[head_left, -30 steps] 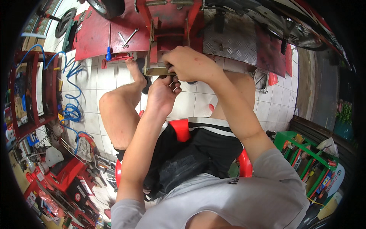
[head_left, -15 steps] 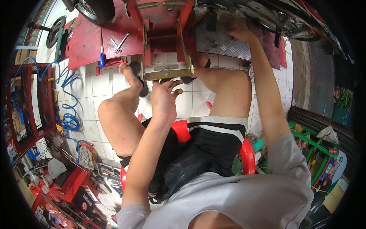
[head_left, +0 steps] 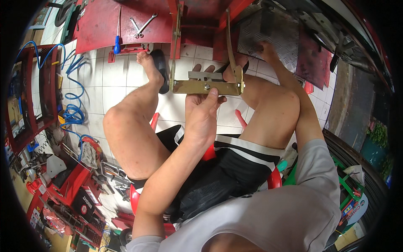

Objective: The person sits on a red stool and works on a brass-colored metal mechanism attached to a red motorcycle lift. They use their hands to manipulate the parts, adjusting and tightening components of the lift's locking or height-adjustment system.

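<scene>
My left hand (head_left: 202,115) grips a brass-coloured U-shaped metal bracket (head_left: 189,88) from below. The thumb presses its front bar beside a small bolt, and fingertips show beyond the far edge. Just behind that bar is a flat grey metal strip (head_left: 200,75); whether it is fixed there cannot be made out. The bracket's two arms run up to a red metal frame (head_left: 236,14). Reaching past my right knee, my right hand (head_left: 268,51) is at the near edge of a grey tread plate (head_left: 281,35). Its fingers are small and unclear, so any held thing is hidden.
On the red platform (head_left: 96,25) lie a blue-handled screwdriver (head_left: 117,42) and two crossed wrenches (head_left: 145,26). A coiled blue hose (head_left: 74,114) hangs at the left by a red rack (head_left: 35,103). Dark motorcycle parts (head_left: 321,33) stand at the far right. I sit on a red stool (head_left: 275,179).
My left hand has closed on the bracket, thumb now across its front; before, its fingers were spread below it. My right hand has drawn back toward the tread plate's near edge. The view has shifted.
</scene>
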`<state>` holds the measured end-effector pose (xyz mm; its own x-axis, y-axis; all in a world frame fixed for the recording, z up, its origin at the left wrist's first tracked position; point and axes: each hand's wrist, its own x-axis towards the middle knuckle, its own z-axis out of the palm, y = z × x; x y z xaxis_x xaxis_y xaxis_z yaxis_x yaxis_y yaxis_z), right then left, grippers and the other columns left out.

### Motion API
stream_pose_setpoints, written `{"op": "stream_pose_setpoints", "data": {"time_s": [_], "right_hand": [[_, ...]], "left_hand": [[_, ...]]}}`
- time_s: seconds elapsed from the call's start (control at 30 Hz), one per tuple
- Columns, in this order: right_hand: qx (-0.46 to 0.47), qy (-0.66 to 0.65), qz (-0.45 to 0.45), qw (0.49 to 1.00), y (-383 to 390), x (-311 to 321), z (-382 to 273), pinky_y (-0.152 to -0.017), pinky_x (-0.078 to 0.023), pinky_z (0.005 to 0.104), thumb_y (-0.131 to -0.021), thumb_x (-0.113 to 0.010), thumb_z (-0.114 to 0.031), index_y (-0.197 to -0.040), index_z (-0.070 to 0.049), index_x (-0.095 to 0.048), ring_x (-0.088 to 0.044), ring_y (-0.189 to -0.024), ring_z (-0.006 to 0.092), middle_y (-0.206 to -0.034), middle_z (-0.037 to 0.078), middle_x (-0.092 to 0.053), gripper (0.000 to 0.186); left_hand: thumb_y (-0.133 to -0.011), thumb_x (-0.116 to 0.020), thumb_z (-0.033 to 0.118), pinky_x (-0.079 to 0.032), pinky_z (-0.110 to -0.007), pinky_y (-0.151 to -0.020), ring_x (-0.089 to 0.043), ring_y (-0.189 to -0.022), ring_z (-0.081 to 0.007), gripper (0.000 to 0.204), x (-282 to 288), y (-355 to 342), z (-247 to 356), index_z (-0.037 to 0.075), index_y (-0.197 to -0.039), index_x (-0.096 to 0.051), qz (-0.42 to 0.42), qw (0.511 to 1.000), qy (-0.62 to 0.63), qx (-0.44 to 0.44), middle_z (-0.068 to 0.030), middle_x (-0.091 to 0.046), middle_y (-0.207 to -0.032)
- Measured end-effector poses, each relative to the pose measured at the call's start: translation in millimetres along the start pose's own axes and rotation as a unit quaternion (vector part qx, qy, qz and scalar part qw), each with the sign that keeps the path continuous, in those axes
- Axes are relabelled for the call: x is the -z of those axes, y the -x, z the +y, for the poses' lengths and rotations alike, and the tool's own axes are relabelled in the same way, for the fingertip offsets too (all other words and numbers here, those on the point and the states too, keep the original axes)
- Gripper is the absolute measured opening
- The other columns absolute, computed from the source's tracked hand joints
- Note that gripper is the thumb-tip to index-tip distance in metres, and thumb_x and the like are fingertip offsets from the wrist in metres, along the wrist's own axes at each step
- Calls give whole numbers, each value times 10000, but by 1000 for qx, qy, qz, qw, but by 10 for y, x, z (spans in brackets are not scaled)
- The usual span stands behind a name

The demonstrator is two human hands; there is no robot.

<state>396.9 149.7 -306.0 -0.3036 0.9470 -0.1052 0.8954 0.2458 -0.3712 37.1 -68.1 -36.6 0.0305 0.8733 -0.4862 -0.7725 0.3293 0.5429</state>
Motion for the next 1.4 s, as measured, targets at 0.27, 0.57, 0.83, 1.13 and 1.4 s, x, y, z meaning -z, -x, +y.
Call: {"op": "stream_pose_setpoints", "data": {"time_s": [0.27, 0.57, 0.83, 1.13, 1.4], "right_hand": [[-38, 42, 107, 993, -22, -170, 25, -855, -538, 480, -743, -737, -58, -1044, -66, -721, -650, -969, 410, -1013, 201, -671, 302], [39, -42, -62, 996, 324, 356, -38, -788, -560, 387, -809, -640, -22, -1166, -58, -673, -703, -911, 289, -1035, 150, -713, 361], [-2, -328, -102, 939, 943, 2105, -1501, -780, -515, 298, -876, -625, -40, -1125, 15, -647, -641, -891, 147, -974, 57, -671, 256], [-59, -482, 18, 874, 1470, 1880, -2672, -786, -478, 284, -848, -695, -105, -1093, -16, -651, -585, -879, 127, -952, 41, -642, 265], [-74, -497, 70, 862, 1435, 1341, -2480, -796, -509, 359, -810, -674, -115, -1002, -47, -680, -655, -869, 246, -927, 113, -693, 203]], "left_hand": [[-963, -626, 138, -386, -447, -1016, -457, -1302, -184, 663, -10, 14, 8, 136, -1526, -275, 2, 1000, 7, -6, -65, -377, -1547], [-994, -567, 216, -473, -425, -914, -553, -1175, -225, 452, -59, 35, -110, 56, -1391, -421, 52, 994, -53, 80, -94, -519, -1332], [-957, -600, 217, -507, -350, -847, -616, -1095, -230, 415, -132, 407, -266, 9, -1309, -534, -121, 934, -336, 32, -116, -613, -1223], [-761, -791, 198, -534, -439, -750, -649, -907, -361, 554, -357, -136, 350, 29, -1245, -583, -104, 442, -764, -458, -156, -657, -1011], [-795, -780, 278, -542, -428, -715, -708, -822, -345, 507, -212, -360, 153, 68, -1233, -635, -66, 421, -845, -325, -160, -722, -892]]}}
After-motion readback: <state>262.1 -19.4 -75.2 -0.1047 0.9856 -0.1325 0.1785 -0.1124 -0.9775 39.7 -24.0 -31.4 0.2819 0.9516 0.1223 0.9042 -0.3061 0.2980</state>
